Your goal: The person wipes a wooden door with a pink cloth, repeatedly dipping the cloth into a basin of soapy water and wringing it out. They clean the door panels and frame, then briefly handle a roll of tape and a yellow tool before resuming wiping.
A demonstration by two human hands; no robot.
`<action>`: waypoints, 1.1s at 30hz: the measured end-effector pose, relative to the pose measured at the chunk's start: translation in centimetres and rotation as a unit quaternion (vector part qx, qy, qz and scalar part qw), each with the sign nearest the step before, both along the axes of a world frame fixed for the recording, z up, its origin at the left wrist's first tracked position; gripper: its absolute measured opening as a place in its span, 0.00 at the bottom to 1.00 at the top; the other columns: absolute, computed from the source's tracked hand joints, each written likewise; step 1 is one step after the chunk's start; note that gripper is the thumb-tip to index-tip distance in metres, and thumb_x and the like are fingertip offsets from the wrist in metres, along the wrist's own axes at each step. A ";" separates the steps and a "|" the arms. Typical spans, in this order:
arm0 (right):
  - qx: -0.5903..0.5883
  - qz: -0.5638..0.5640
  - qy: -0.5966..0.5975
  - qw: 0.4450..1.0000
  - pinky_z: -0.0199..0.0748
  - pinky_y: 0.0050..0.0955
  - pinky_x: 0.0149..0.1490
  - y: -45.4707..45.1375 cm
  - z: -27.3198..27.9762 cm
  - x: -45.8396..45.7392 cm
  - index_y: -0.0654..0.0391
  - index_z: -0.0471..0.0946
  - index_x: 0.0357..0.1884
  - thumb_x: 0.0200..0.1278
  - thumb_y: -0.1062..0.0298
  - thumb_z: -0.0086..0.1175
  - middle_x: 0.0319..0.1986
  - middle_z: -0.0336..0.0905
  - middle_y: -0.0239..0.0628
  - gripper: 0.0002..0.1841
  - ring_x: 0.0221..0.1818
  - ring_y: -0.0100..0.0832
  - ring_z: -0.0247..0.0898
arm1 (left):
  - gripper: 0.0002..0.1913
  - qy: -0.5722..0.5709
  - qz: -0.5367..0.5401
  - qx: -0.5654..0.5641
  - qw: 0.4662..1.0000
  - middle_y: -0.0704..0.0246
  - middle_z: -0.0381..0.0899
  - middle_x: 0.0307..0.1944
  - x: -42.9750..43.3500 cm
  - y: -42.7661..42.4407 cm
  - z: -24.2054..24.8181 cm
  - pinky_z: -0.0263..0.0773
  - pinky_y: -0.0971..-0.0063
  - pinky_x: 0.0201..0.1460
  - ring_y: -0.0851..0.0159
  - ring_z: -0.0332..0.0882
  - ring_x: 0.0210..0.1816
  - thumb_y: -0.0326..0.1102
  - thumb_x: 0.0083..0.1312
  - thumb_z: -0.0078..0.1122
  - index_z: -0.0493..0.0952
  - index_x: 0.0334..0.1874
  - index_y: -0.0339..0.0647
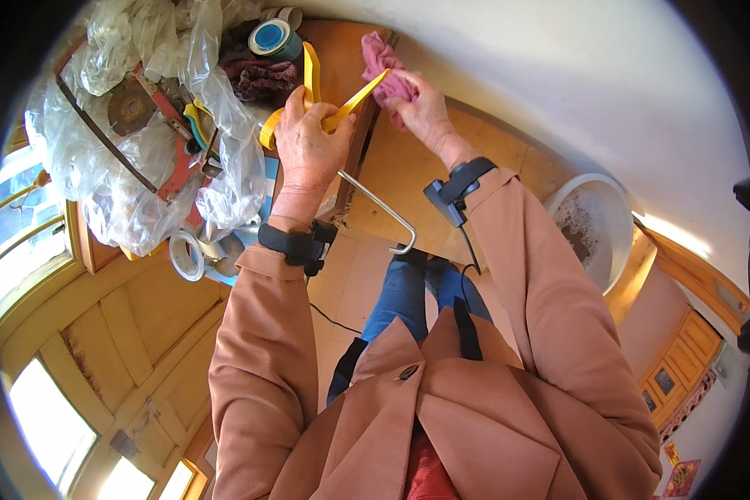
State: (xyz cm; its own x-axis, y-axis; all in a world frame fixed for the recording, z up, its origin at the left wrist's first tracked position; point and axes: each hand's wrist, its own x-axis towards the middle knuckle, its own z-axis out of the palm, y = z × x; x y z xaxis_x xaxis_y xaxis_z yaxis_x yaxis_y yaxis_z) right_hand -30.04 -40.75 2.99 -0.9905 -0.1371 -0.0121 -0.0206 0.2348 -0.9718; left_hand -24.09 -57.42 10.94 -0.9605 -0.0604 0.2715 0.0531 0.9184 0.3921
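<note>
My left hand [312, 140] grips a yellow caulking gun [267, 130], its fingers wrapped over the body. Two yellow arms of the tool, seemingly handle and trigger, spread away from me past the fingers. Its bent steel rod [381, 203] sticks out below the hand and ends in a hook. In my right hand [426, 109] is a crumpled pink cloth [381, 59]. The tip of one yellow arm overlaps the cloth; contact there cannot be told for sure. My left palm hides the middle of the tool.
Clear plastic bags [137, 147], a red-framed saw [169, 103] and a round disc [131, 107] crowd the left. Behind are a blue-lidded tin [272, 39] and dark red cloth [262, 78]. A tape roll [187, 255] sits lower left. A bucket [615, 231] of sudsy water stands right.
</note>
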 end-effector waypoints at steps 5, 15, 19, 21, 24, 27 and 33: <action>-0.152 0.038 -0.015 0.988 0.72 0.25 0.50 -1.0 -1.5 4.9 0.58 0.77 0.45 0.43 0.81 0.63 0.37 0.75 0.39 0.22 0.45 0.33 0.75 | 0.13 -0.045 0.005 -0.016 0.999 0.51 0.67 0.59 -0.3 -0.2 -0.4 0.63 0.59 0.58 0.47 0.69 0.56 0.43 0.50 0.67 0.83 0.34 0.42; -0.326 0.104 -0.372 0.863 0.71 0.21 0.40 4.1 -4.0 12.5 0.60 0.73 0.51 0.48 0.82 0.58 0.38 0.76 0.34 0.23 0.37 0.22 0.72 | 0.16 -0.041 -0.004 -0.021 0.999 0.50 0.67 0.59 0.0 0.1 0.5 0.64 0.62 0.60 0.47 0.68 0.57 0.42 0.56 0.62 0.80 0.42 0.40; -0.435 0.050 -0.356 0.826 0.71 0.20 0.43 6.1 -5.9 16.7 0.62 0.72 0.52 0.49 0.80 0.57 0.39 0.76 0.32 0.23 0.38 0.23 0.73 | 0.15 0.012 0.012 0.040 0.999 0.54 0.73 0.53 3.4 -0.1 1.9 0.66 0.64 0.58 0.51 0.72 0.54 0.38 0.58 0.60 0.78 0.44 0.37; -0.429 0.047 -0.395 0.811 0.71 0.21 0.44 6.4 -6.4 19.4 0.63 0.72 0.50 0.50 0.80 0.57 0.39 0.76 0.31 0.22 0.40 0.24 0.73 | 0.14 0.008 0.031 0.099 0.995 0.55 0.76 0.49 6.3 -0.2 2.9 0.67 0.65 0.57 0.53 0.73 0.53 0.36 0.58 0.61 0.78 0.43 0.36; -0.453 0.056 -0.426 0.781 0.71 0.21 0.48 5.4 -6.5 22.4 0.62 0.72 0.51 0.49 0.79 0.58 0.40 0.77 0.32 0.22 0.41 0.24 0.73 | 0.10 -0.005 0.089 0.137 0.987 0.59 0.80 0.41 12.0 0.2 3.6 0.71 0.71 0.48 0.60 0.79 0.44 0.32 0.60 0.59 0.78 0.42 0.36; -0.472 0.048 -0.433 0.767 0.70 0.21 0.49 3.5 -5.7 24.1 0.61 0.72 0.51 0.52 0.79 0.58 0.40 0.77 0.32 0.21 0.42 0.24 0.73 | 0.08 -0.029 0.104 0.187 0.976 0.62 0.81 0.38 17.4 0.7 3.2 0.73 0.76 0.43 0.65 0.80 0.39 0.29 0.62 0.57 0.78 0.42 0.36; -0.516 -0.015 -0.399 0.758 0.70 0.22 0.49 -2.1 -3.1 25.2 0.59 0.72 0.49 0.56 0.77 0.56 0.41 0.76 0.29 0.17 0.43 0.23 0.72 | 0.08 -0.171 0.074 0.232 0.955 0.61 0.80 0.42 28.2 0.2 1.2 0.71 0.75 0.49 0.65 0.78 0.46 0.25 0.61 0.55 0.78 0.43 0.34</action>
State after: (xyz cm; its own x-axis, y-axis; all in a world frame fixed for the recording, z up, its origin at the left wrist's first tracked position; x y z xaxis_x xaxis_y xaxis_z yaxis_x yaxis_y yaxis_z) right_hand -4.89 -42.88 -0.15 -0.7275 -0.4590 -0.5100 0.6602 -0.6707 -0.3382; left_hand 4.08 -57.24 12.09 -0.9598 -0.2405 -0.1449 -0.2678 0.6284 0.7303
